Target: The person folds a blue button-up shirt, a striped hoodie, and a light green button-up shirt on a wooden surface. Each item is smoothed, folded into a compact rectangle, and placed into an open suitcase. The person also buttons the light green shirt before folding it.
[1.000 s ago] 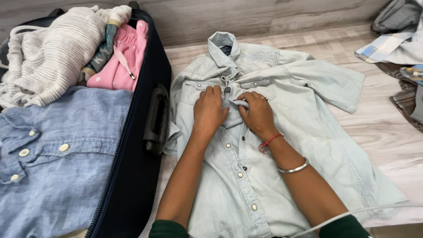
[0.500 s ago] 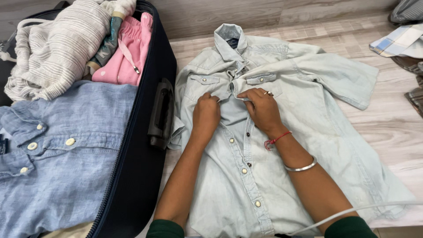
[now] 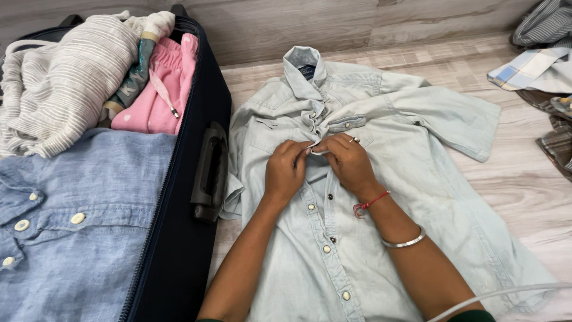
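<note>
An open dark suitcase [image 3: 185, 197] takes up the left of the view, lying flat so its packed clothes stay in place: a folded blue button shirt [image 3: 77, 220] on the near side, a striped cream knit [image 3: 59, 83] and a pink garment [image 3: 158, 89] pushed up against the far end. Just beside its right wall, a pale denim shirt [image 3: 417, 179] lies face up on the wood-look floor [image 3: 524, 185], collar away from the person, spread flat so the front placket can be worked; its right-hand sleeve is stretched outward, while the sleeve nearest the suitcase bunches against the case wall. More checked and striped clothes [image 3: 542, 65] are heaped at the far right edge, well apart from the shirt. The person's two forearms reach in from below and meet over the chest of the shirt, just under the pockets. The left hand [image 3: 285, 170] and right hand [image 3: 348, 161] touch at the fingertips, each pinching an edge of the placket, fingers curled tight and drawn together, apparently to close a snap there. A red thread and a silver bangle [image 3: 405, 241] sit on the right wrist
</note>
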